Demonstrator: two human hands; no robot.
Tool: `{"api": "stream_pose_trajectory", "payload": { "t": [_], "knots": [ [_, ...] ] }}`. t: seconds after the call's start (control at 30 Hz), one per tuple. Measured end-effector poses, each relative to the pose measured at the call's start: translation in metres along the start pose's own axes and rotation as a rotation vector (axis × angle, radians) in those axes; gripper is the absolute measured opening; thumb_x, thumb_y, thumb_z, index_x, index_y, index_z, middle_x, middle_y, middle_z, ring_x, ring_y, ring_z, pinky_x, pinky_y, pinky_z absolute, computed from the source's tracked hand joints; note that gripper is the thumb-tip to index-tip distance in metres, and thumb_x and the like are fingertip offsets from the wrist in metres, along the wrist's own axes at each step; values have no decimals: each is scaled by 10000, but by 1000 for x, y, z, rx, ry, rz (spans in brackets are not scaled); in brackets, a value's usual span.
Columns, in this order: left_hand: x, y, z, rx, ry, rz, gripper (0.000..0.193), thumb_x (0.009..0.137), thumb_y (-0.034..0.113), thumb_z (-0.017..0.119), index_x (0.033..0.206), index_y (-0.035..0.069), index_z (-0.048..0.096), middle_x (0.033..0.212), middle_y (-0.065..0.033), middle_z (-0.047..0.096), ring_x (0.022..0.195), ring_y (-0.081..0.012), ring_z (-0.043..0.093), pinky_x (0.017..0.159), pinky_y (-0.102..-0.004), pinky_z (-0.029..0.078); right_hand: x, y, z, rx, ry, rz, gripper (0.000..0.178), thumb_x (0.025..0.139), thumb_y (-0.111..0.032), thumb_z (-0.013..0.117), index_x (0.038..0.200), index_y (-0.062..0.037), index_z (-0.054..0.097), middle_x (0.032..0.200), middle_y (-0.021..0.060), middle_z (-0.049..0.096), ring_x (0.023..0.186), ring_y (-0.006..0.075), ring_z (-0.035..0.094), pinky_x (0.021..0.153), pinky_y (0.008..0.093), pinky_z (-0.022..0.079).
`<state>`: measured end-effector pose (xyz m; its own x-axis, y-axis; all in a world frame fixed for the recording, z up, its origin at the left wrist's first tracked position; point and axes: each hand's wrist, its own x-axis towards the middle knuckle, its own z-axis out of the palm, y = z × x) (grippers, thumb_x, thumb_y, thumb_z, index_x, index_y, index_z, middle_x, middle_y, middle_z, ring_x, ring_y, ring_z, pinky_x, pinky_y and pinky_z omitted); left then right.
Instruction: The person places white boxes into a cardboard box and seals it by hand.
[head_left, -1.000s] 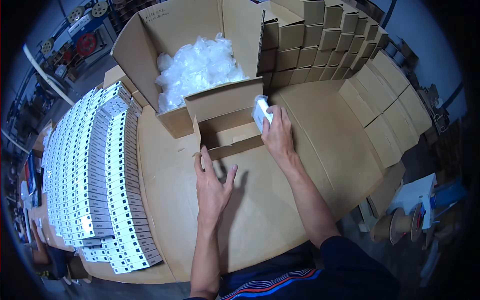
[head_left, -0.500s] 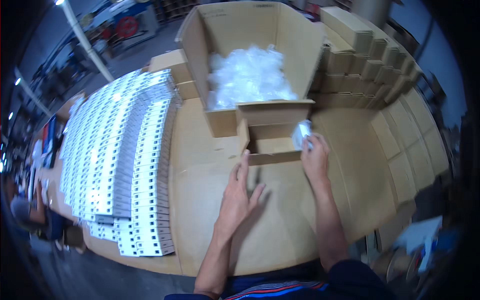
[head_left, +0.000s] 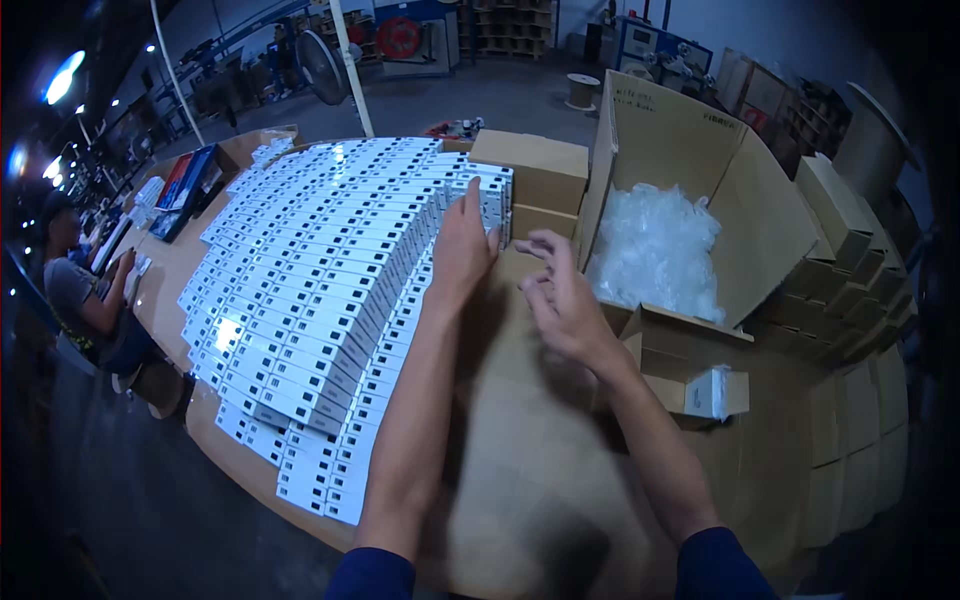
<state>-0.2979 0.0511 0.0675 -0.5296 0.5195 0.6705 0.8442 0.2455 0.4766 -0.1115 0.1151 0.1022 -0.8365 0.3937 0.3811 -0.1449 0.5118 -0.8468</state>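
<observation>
Rows of slim white boxes [head_left: 300, 260], each with small dark squares, are stacked at the left of the table. My left hand [head_left: 464, 248] is at the far right end of these rows, fingers stretched out, next to the end boxes; whether it touches them I cannot tell. My right hand [head_left: 566, 305] hovers just right of it, fingers loosely bent and apart, holding nothing. Beyond my right forearm stands an open small carton [head_left: 690, 330]. Inside its right end sits a white piece [head_left: 708, 392] with clear plastic on it; the forearm partly hides this carton.
A large open carton [head_left: 770, 185] holds clear plastic packing [head_left: 655, 245] behind the small carton. Folded brown cartons [head_left: 835, 290] are piled at the right, and closed brown boxes [head_left: 530, 170] stand behind the white rows. Another person [head_left: 95, 290] sits at the far left.
My view has turned left. Both hands have moved from the small carton to the far end of the white boxes. My right hand has let go of the white piece, now in the carton.
</observation>
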Motion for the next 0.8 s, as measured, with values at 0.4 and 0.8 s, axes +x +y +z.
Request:
{"api": "stream_pose_trajectory", "payload": {
  "t": [0.4,0.8],
  "knots": [
    [27,-43,46,151,51,176,541,817,-14,605,1352,55,564,1261,-152,592,1182,-342,568,965,-455,469,148,94,37,-209,227,70,782,832,79,517,1516,-43,159,1443,345,477,1303,522,494,1113,522,394],
    [16,-36,11,225,104,141,332,744,14,746,1068,69,707,1148,-114,614,1101,-314,581,914,-426,472,120,77,30,-312,343,-66,743,810,76,511,1511,-12,279,1349,317,536,1232,512,544,1060,507,445]
  ]
}}
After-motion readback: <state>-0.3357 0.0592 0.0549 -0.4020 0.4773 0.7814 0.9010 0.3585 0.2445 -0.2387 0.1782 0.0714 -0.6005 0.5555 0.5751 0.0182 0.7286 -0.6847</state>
